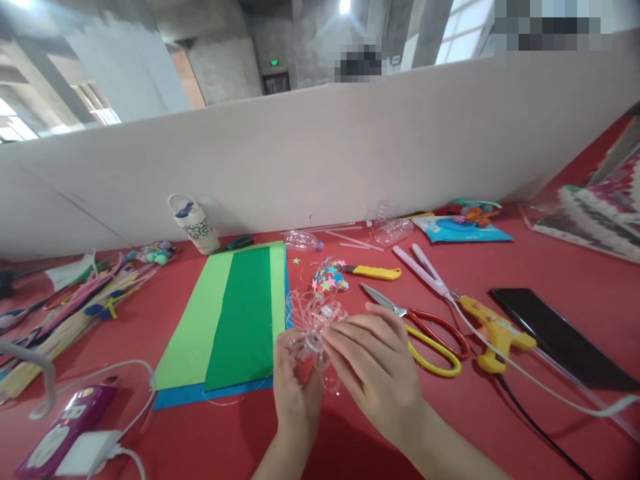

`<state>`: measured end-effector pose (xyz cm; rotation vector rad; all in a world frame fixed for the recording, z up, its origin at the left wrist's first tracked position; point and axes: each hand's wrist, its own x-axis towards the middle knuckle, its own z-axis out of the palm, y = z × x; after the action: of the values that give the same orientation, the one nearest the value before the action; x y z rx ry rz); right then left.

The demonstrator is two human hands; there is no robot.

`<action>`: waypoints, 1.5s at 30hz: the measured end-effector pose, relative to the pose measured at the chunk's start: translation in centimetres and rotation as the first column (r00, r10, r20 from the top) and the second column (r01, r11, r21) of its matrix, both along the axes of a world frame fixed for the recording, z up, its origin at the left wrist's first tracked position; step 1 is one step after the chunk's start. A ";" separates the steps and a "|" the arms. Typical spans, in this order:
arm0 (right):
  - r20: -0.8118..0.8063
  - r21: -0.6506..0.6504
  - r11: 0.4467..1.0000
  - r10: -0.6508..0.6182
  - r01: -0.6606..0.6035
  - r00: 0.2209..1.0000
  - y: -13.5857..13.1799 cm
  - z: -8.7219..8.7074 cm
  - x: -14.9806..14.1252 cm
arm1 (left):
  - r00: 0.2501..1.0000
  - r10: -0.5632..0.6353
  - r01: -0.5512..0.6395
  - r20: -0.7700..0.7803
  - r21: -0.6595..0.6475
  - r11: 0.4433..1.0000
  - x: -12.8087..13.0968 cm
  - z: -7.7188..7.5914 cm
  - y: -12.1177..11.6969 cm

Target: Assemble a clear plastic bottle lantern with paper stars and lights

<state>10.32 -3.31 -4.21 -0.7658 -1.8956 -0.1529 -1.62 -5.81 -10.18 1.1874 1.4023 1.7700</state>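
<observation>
Between my two hands is a clear plastic piece [306, 308], cut into many thin curling strips around a round centre. My left hand [296, 377] grips it from the left and below, with fingers wrapped round its edge. On the other side, my right hand [381, 363] pinches the plastic near its centre, and its fingertips partly cover it. Just beyond lies a pile of coloured star sequins [327, 275]. Scissors [417, 327] with red and yellow handles lie right beside my right hand. A yellow utility knife [373, 272] rests behind them.
Green paper sheets [245, 320] lie left of my hands. To the right are a lilac hair straightener [423, 270], a yellow glue gun [500, 330] with cords, and a black phone [565, 337]. Clear bottles [303, 241] and a white flask [196, 227] stand or lie by the white partition [300, 160].
</observation>
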 end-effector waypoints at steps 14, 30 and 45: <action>-0.023 -0.021 1.000 0.004 -0.005 1.000 -0.1 0.3 0.1 | 1.000 -0.023 0.023 0.015 0.007 1.000 0.0 0.0 -0.1; -0.066 -0.304 0.946 0.094 -0.110 0.993 1.1 1.9 2.8 | 0.993 -0.007 0.016 0.119 -0.075 0.997 0.0 0.3 0.1; 0.077 -0.309 0.946 0.131 -0.101 0.988 1.6 1.9 2.8 | 0.988 -0.125 0.132 0.087 -0.080 0.988 -0.4 -0.3 0.0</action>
<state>13.16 -1.69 -2.28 -0.8613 -2.0787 0.1847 -2.01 -5.82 -10.51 1.1218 1.3101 1.6351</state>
